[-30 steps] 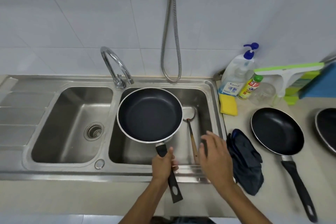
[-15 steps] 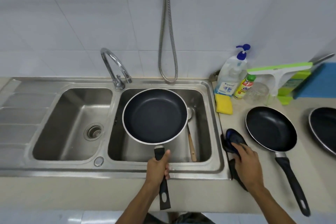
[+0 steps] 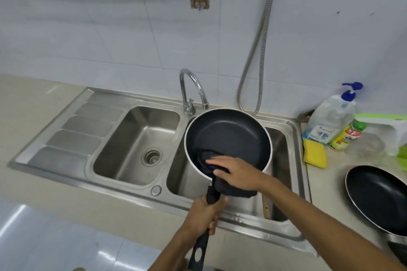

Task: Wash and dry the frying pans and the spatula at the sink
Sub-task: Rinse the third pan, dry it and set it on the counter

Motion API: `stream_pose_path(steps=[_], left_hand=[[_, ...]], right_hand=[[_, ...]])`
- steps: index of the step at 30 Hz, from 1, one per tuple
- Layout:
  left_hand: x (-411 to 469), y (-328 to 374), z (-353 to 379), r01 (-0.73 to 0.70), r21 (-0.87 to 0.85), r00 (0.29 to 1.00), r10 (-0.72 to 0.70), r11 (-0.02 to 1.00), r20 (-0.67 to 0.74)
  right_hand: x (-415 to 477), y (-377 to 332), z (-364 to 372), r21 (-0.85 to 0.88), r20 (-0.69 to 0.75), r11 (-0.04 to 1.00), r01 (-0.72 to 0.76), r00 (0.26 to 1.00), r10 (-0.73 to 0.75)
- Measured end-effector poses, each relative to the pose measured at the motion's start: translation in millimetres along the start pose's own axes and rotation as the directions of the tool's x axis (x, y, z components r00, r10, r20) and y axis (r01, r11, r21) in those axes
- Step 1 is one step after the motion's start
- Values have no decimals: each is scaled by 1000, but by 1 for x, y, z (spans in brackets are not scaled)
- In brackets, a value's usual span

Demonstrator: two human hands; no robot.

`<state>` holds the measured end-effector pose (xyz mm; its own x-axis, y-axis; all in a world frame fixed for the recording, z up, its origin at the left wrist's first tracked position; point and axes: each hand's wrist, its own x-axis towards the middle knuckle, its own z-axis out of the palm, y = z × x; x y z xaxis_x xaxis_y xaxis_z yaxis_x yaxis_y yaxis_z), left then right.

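Nearest me, at the front rim of the sink (image 3: 132, 185), my left hand (image 3: 206, 215) remains clenched round the black handle of the frying pan (image 3: 233, 136), which is held tilted above the sink's right basin. Since half a second ago my right hand (image 3: 236, 174) has left the counter right of the sink and brought the dark cloth (image 3: 206, 156) into the pan; its fingers lie straight and flat, pressing the cloth on the near inner wall. The wooden handle of the spatula (image 3: 267, 205) shows in that basin below my right forearm, and a second frying pan (image 3: 378, 196) rests right of the sink.
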<state>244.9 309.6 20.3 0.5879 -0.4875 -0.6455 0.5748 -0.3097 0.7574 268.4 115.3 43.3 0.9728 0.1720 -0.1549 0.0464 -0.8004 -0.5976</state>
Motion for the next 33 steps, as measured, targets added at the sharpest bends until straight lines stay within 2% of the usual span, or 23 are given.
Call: stream_pose_path(steps=[1, 3, 6, 10, 13, 15, 18, 20, 22, 25, 28, 30, 33], left_hand=[[-3, 2, -3, -8, 18, 1000, 8, 1000, 0], [-9, 7, -9, -30, 23, 999, 31, 999, -9], [-21, 10, -10, -55, -5, 998, 55, 998, -29], [-32, 8, -7, -96, -40, 990, 92, 995, -106], [-29, 3, -16, -112, -54, 982, 102, 992, -157], [-24, 2, -25, -114, -30, 979, 108, 993, -175], [-17, 1, -29, -105, 17, 984, 106, 994, -145], [-14, 1, -28, -93, 98, 991, 101, 991, -84], [-15, 3, -24, -81, 159, 996, 88, 984, -34], [-13, 9, -17, -51, 189, 997, 61, 981, -47], [-15, 18, -16, -58, 188, 997, 67, 980, -41], [-15, 23, -19, -49, 143, 998, 54, 988, -36], [-11, 22, -23, -35, 107, 997, 42, 994, -59]], right_hand=[[18, -1, 10, -68, 106, 997, 18, 994, -11], [51, -7, 18, -170, 161, 984, 53, 987, -26], [96, -9, 17, -372, 21, 924, 86, 996, -84], [134, 20, -15, -445, -163, 892, -78, 987, 5], [117, 58, -33, -519, -151, 841, -154, 985, 86], [78, 62, -23, -477, -104, 858, -194, 981, 164], [18, 24, 8, -175, 19, 954, -244, 968, 251], [4, -15, 28, -22, 68, 988, -153, 986, 155], [24, -41, 34, 28, 24, 995, -93, 995, 92], [81, -28, 28, -35, -81, 994, -106, 991, 103], [116, 22, 10, -219, -173, 959, -180, 974, 143], [114, 66, -10, -312, -223, 915, -256, 956, 191], [75, 112, -23, -406, -220, 870, -280, 954, 205]])
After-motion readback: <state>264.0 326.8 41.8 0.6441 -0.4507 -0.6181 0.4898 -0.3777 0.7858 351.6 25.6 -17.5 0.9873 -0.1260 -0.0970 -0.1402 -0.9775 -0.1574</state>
